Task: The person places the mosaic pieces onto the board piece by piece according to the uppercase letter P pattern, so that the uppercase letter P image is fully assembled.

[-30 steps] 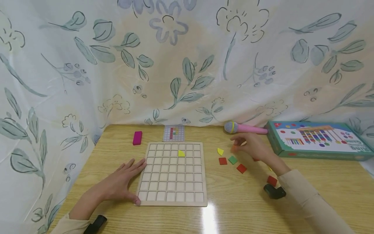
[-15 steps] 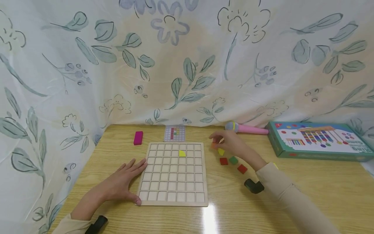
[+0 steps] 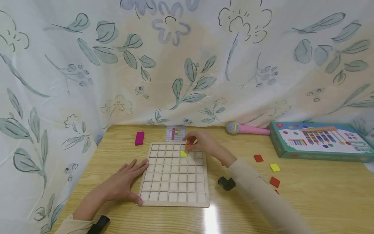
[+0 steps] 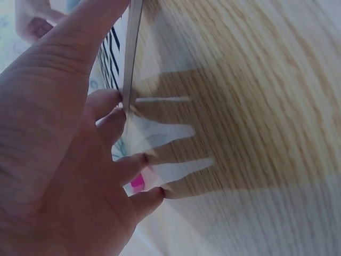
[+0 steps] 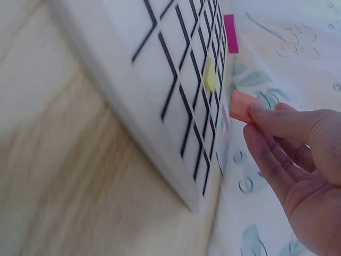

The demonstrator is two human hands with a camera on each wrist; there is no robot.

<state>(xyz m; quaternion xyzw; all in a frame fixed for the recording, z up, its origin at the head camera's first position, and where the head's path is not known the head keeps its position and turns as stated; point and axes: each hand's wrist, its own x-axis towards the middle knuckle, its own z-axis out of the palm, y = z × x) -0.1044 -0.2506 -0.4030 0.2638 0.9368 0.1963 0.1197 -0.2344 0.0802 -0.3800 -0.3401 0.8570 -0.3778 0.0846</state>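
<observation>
My right hand (image 3: 205, 143) pinches an orange square tile (image 5: 244, 106) between thumb and fingers, over the upper rows of a wooden grid board (image 3: 175, 203). One yellow tile (image 3: 183, 153) with a rounded side lies in a cell of the second row, just left of the orange one. Against the board's left edge rests my left hand (image 3: 121, 183), its fingers spread and the thumb at the lower corner. In the left wrist view, its fingertips (image 4: 154, 198) reach down to the tabletop beside the board.
A patterned card (image 3: 171, 134) lies behind the board, with a magenta block (image 3: 139, 138) to its left. On the right are red tiles (image 3: 258, 158), a yellow square tile (image 3: 275, 167), a pink microphone (image 3: 252, 129) and a green toy box (image 3: 321, 138). A floral curtain (image 3: 187, 71) hangs behind.
My right hand has carried the orange tile leftward from the loose tiles to above the board, uncovering tiles on the right; its forearm now hides others. The left hand stays at the board's edge.
</observation>
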